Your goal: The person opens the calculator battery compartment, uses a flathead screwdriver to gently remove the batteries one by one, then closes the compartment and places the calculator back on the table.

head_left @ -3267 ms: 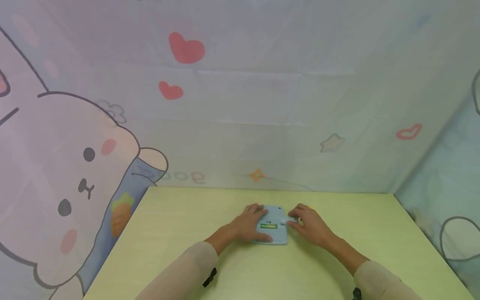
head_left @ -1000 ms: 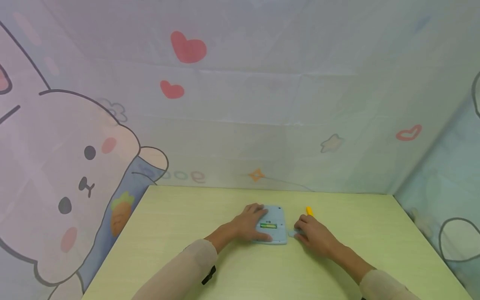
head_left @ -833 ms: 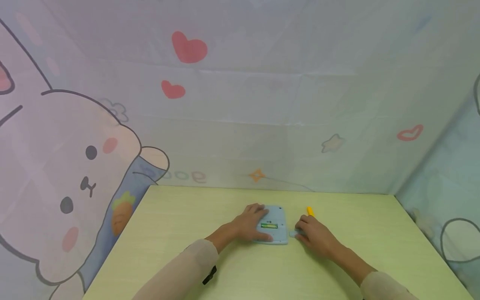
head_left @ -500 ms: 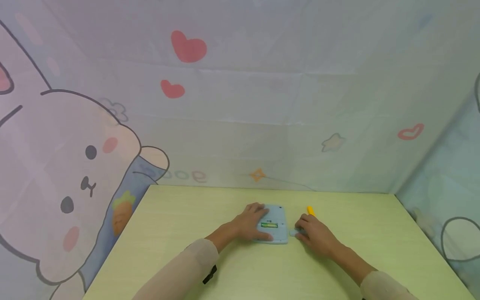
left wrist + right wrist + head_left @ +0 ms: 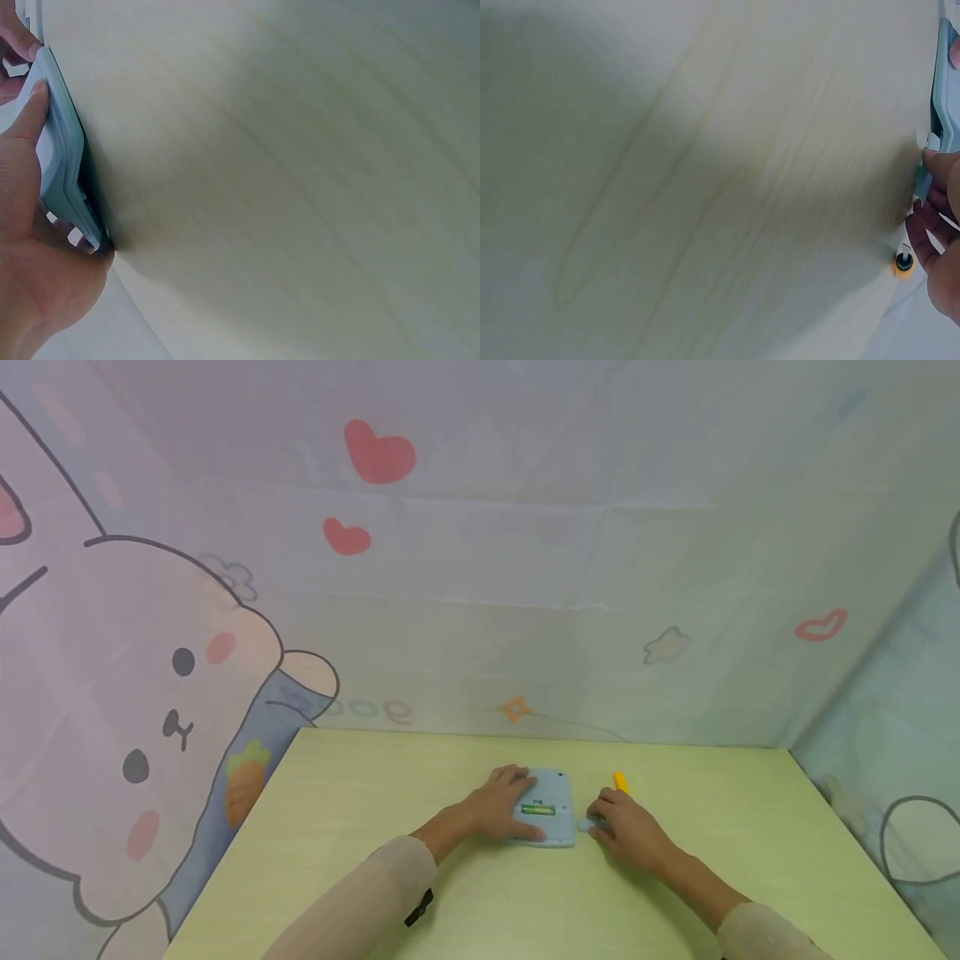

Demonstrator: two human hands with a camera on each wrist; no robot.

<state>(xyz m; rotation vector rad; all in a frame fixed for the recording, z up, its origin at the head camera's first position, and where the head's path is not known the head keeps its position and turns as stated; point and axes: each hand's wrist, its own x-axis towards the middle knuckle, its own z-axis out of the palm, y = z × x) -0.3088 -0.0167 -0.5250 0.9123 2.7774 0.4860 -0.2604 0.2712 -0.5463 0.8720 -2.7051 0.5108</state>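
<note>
A light blue calculator (image 5: 556, 787) lies back side up on the table, its battery compartment uncovered with a green battery (image 5: 538, 810) inside. My left hand (image 5: 495, 806) grips its left side, thumb on the back near the close edge and fingers spread over the far part. In the left wrist view that thumb presses on the calculator (image 5: 66, 142). Just right of the calculator, my right hand (image 5: 630, 831) pinches a small light blue cover piece (image 5: 582, 826) between thumb and fingers. The right wrist view shows the cover piece (image 5: 922, 180) low over the table, partly hidden by the fingers.
Behind my right hand lies a yellow handle-like object (image 5: 620, 782), partly hidden; its round end (image 5: 904, 264) shows in the right wrist view. The pale yellow table (image 5: 375, 777) meets a printed cloth backdrop (image 5: 480, 568) at its back and sides.
Since the oldest frame, my right hand has drawn the cover piece away from the calculator's right edge, slightly right and nearer me, exposing more yellow object. Over the last second, both hands stay nearly still.
</note>
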